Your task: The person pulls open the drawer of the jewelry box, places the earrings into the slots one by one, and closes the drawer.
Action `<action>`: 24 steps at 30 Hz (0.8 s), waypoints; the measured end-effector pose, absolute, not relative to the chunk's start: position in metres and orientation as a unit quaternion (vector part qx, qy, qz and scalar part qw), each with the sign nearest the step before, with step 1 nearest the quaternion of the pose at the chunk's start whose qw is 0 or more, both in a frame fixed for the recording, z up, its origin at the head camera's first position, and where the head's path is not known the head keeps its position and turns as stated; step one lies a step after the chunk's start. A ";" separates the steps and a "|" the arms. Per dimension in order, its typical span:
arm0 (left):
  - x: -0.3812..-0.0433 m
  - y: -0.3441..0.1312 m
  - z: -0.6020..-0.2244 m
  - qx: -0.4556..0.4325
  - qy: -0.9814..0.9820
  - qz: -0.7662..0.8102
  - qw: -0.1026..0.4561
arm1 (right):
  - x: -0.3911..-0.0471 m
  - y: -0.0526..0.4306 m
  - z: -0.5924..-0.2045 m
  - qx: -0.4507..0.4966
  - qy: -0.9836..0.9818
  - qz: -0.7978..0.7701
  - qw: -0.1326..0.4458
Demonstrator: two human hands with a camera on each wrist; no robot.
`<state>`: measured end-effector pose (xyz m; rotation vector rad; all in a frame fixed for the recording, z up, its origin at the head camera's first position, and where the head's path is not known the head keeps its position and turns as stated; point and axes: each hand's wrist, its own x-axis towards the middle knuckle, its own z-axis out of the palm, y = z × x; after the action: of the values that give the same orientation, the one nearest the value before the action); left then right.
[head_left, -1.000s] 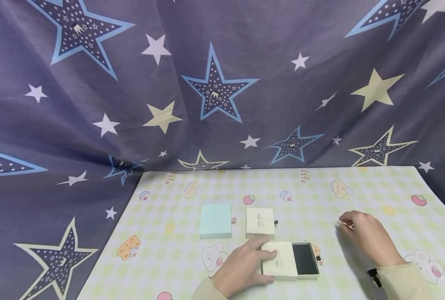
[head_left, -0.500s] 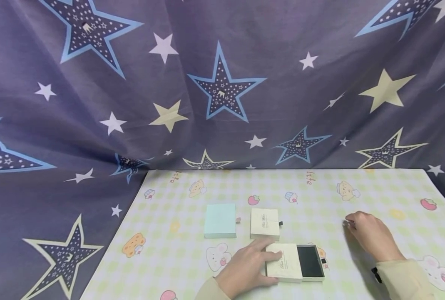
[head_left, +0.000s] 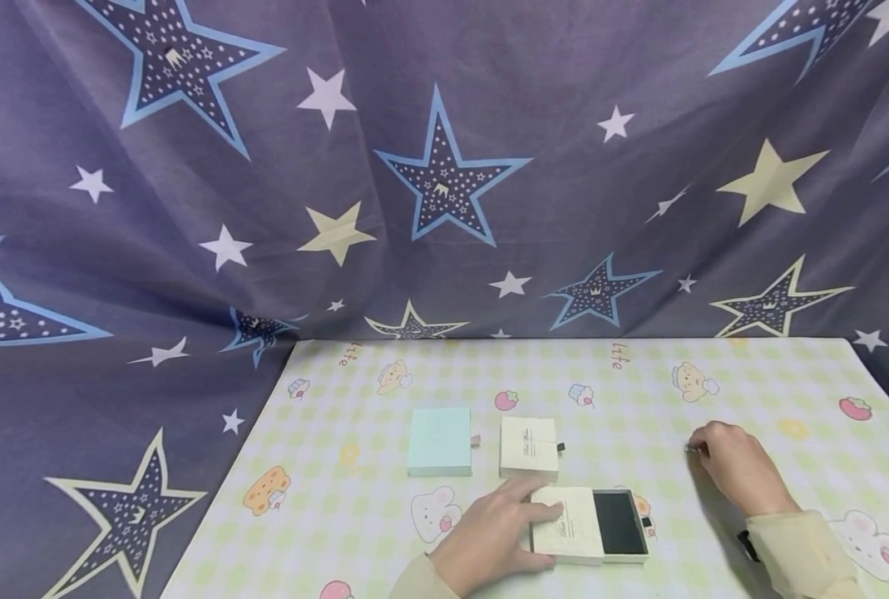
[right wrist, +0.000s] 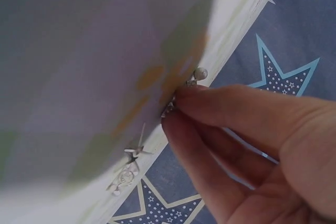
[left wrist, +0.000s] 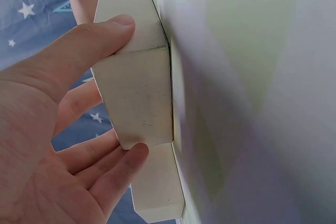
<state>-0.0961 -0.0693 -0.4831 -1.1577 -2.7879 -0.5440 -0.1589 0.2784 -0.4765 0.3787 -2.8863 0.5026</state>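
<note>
My left hand (head_left: 492, 528) grips a cream drawer box (head_left: 570, 522) by its left end. In the left wrist view the thumb (left wrist: 113, 34) lies along one edge and the fingertips are at the opposite edge. The box's drawer is slid out to the right, showing a dark inside (head_left: 619, 522) and a black pull tab. Well to the right of the box, my right hand (head_left: 739, 466) pinches a small sparkling earring (right wrist: 169, 109) between thumb and fingertips, close over the table; the fingers hide most of it. Another earring (right wrist: 126, 174) lies beside it, its thin post sticking up.
A smaller cream box (head_left: 528, 448) with a black tab stands just behind the held box. Left of that stands a mint-green box (head_left: 440, 441) with a pink tab. A checked cloth (head_left: 354, 532) covers the table, and a star-patterned curtain (head_left: 489, 166) hangs behind.
My right hand's fingertips have shifted slightly, and less of the small shiny thing at them shows in the head view. The head view has turned a little left. My left hand still holds the box.
</note>
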 end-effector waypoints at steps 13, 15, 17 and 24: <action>-0.096 -0.069 -0.484 -0.383 -0.904 -0.183 0.050 | -0.153 0.280 -0.470 0.097 -0.969 0.196 0.116; -0.096 -0.069 -0.484 -0.382 -0.904 -0.184 0.049 | -0.151 0.279 -0.469 0.098 -0.968 0.196 0.122; -0.095 -0.069 -0.485 -0.381 -0.905 -0.184 0.048 | -0.149 0.279 -0.468 0.105 -0.966 0.193 0.135; -0.096 -0.069 -0.485 -0.381 -0.905 -0.181 0.052 | -0.137 0.272 -0.462 0.133 -0.954 0.187 0.195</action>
<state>-0.0958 -0.0694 -0.4852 -1.1582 -2.7526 -0.5518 -0.1375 0.2717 -0.4620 0.3717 -2.6725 0.5238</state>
